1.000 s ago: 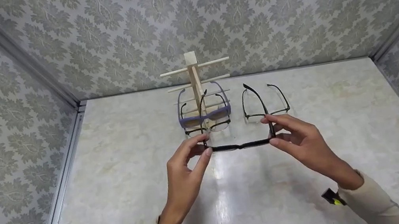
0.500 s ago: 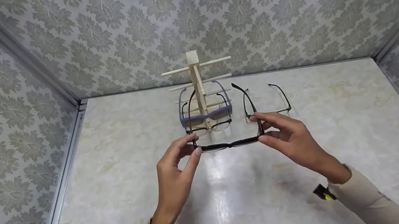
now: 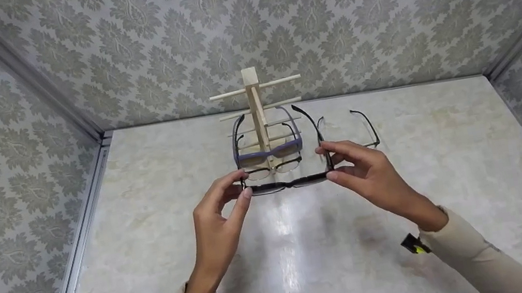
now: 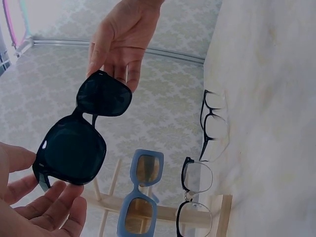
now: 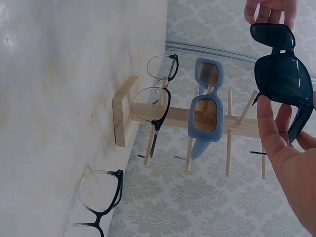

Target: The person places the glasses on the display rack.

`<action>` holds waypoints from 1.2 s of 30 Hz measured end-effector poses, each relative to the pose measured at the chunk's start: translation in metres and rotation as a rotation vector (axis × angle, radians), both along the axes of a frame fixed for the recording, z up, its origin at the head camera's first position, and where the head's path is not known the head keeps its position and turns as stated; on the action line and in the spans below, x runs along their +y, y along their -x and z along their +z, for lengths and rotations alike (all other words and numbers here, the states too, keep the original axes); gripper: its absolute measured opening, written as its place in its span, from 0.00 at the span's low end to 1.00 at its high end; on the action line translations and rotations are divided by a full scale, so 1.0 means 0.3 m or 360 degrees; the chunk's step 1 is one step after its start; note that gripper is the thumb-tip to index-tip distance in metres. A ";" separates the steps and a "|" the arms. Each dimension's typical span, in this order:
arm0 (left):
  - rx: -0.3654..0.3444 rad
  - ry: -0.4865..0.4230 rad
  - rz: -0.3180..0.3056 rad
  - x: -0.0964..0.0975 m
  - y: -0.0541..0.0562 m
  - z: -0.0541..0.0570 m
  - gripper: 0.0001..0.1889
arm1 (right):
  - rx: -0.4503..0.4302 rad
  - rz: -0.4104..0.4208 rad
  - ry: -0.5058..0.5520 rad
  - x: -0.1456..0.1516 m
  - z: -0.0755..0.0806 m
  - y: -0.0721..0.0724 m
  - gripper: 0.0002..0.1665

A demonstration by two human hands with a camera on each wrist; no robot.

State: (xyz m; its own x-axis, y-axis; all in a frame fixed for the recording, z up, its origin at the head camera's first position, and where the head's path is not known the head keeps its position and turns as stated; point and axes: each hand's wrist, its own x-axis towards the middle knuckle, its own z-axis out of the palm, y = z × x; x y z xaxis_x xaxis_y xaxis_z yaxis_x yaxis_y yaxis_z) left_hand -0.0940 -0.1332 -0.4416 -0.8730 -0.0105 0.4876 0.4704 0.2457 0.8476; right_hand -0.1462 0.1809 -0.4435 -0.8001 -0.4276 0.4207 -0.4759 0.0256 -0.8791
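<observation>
Black sunglasses with dark lenses are held in the air, temples unfolded and pointing away from me. My left hand pinches their left hinge corner between thumb and fingers. At the opposite corner my right hand pinches the frame and temple the same way. Just beyond stands a wooden glasses rack with several crossbars. Blue sunglasses with brown lenses hang on it. Below them, half-rimmed eyeglasses sit on the lowest bar. In the left wrist view both lenses of the black pair face the camera.
Another pair of black-topped eyeglasses lies on the table right of the rack, partly hidden by my right hand. The marbled table meets patterned walls at the back and both sides.
Both hands have carried the black sunglasses left and slightly away from me, so they are now centred more in front of the rack. The rack and the other glasses have stayed put.
</observation>
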 end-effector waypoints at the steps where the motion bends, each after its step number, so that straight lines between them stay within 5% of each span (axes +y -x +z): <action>1: 0.0000 -0.0001 -0.0001 -0.002 0.003 0.002 0.17 | -0.0005 0.0000 -0.0011 -0.001 0.004 0.003 0.34; 36: -0.0153 -0.0022 0.0044 -0.021 0.128 0.075 0.16 | -0.0215 -0.0049 0.0016 -0.037 0.077 0.132 0.32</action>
State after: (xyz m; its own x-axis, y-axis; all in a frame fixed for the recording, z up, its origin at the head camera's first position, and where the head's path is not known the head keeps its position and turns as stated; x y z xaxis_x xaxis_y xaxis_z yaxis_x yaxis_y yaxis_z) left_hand -0.1323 -0.1396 -0.4192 -0.9150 -0.0414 0.4014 0.3801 0.2454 0.8918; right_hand -0.1858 0.1697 -0.4204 -0.8623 -0.3986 0.3123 -0.3523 0.0294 -0.9354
